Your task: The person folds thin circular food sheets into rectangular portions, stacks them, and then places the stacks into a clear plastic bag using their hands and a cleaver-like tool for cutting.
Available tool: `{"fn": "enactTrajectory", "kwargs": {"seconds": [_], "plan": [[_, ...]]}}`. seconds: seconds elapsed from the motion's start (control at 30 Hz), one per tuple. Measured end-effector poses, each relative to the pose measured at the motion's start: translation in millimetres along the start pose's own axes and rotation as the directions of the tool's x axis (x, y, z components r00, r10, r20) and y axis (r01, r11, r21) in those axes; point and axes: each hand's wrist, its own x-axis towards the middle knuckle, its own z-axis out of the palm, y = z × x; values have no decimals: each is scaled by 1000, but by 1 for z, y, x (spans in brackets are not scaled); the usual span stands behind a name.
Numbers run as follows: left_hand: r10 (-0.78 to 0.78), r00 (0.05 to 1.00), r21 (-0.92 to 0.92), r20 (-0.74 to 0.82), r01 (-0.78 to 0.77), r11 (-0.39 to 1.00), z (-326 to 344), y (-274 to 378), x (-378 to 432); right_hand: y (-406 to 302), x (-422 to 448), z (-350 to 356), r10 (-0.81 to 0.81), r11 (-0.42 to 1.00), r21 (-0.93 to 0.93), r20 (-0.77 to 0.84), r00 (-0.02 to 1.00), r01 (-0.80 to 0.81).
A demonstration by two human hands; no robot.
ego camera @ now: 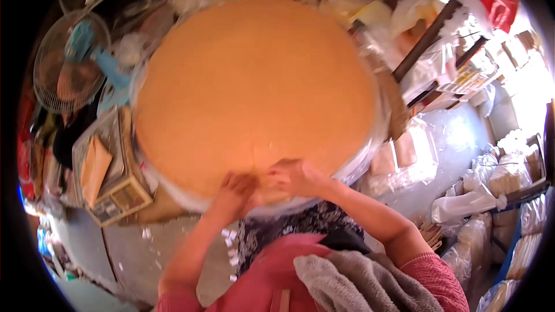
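Before me lies a large orange-tan round surface (260,86), its lower rim wrapped in clear plastic. At its near edge are both my hands, a short gap apart. My left hand (238,188) rests there with bent fingers, slightly blurred. My right hand (297,177) is to its right, fingers curled inward over the same edge. Something thin and pale seems to lie between and under the fingers, but blur hides what it is and whether either hand grips it.
A blue fan (80,43) stands at the upper left. Below it, a box (119,201) bears a brown paper piece (95,169). Plastic-wrapped packs (511,173) and a white basket (470,78) are at the right. Small white scraps (230,242) lie on the floor.
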Motion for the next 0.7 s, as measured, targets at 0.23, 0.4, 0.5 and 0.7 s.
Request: {"fn": "enactTrajectory", "kwargs": {"seconds": [0.23, 0.4, 0.5, 0.7], "plan": [[-141, 967, -132, -214, 114, 985, -4, -29, 23, 93, 72, -130, 435, 892, -43, -197, 879, -451], [-284, 924, -34, -255, 285, 958, 11, -47, 20, 227, 160, -199, 153, 809, -449, -463, 873, -380], [-315, 923, -14, -222, 320, 947, 13, -50, 20, 324, 200, -220, 198, 754, -441, -554, 809, -486], [-341, 915, -44, -215, 340, 939, 10, -60, 28, 409, 236, -265, 312, 302, -628, -645, 697, -717]]}}
